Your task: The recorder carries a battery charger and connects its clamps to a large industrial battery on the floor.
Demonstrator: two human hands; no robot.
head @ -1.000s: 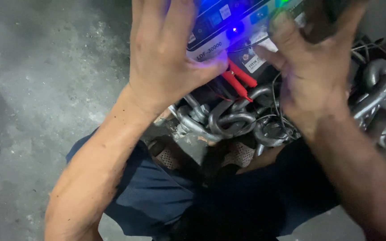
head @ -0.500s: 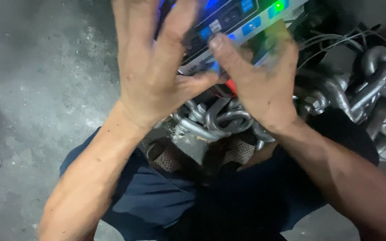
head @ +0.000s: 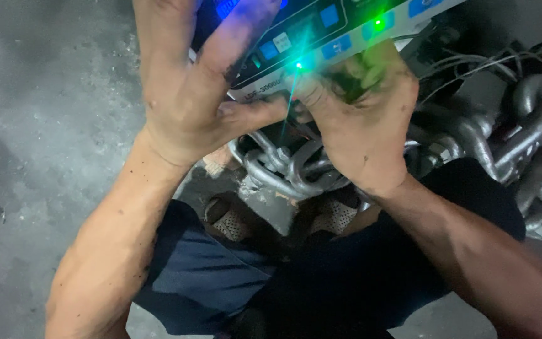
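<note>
Both hands meet on the lower edge of a flat white-rimmed control panel with blue buttons and green lights [head: 321, 37], which lies slantwise across the top, long axis rising rightward. The left hand [head: 202, 94] spreads flat over its left end; the right hand [head: 365, 125] curls on the edge (grip hidden). Heavy grey steel chain links [head: 296, 166] lie just beneath, over the concrete floor [head: 39, 125].

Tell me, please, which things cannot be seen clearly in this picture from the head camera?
- Control panel: its upper part is cut off by the top edge, and the left hand covers its left side.
- Right hand: the fingers curl against the panel's lower edge, so what they touch is hidden.
- Steel chain: partly behind both hands; its right end leaves the frame.
- Feet below: dark, partly hidden by the legs.
</note>
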